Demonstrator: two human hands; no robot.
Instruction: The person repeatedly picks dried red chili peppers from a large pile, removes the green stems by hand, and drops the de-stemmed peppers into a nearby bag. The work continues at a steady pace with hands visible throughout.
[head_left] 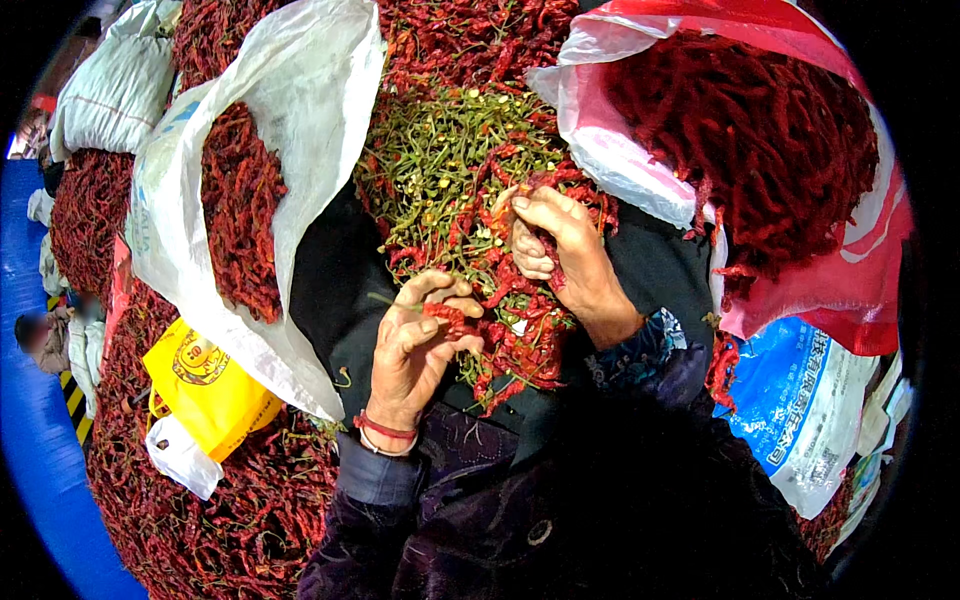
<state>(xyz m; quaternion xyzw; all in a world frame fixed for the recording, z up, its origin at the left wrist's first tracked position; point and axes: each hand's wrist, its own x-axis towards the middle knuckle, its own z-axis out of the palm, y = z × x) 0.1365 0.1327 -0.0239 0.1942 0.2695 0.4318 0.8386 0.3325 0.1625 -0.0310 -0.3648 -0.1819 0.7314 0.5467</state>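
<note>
My left hand (408, 355), with a red band at the wrist, has its fingers curled round a dried red chili pepper (447, 317). A thin stem pokes out beside the fingers. Farther up and to the right, my right hand (572, 255) is closed on dark red dried chilies (548, 243), partly hidden by the fingers. Under and between both hands lies a lap pile of loose red chilies (525, 345). Beyond it spreads a heap of green-yellow chili stems (430, 165).
An open white woven sack (320, 95) with chilies stands left; a red-and-white sack (800, 300) full of chilies stands right. A yellow bag (215, 385) rests on a large chili heap (230, 510) at lower left. A blue-and-white bag (790, 400) lies at right.
</note>
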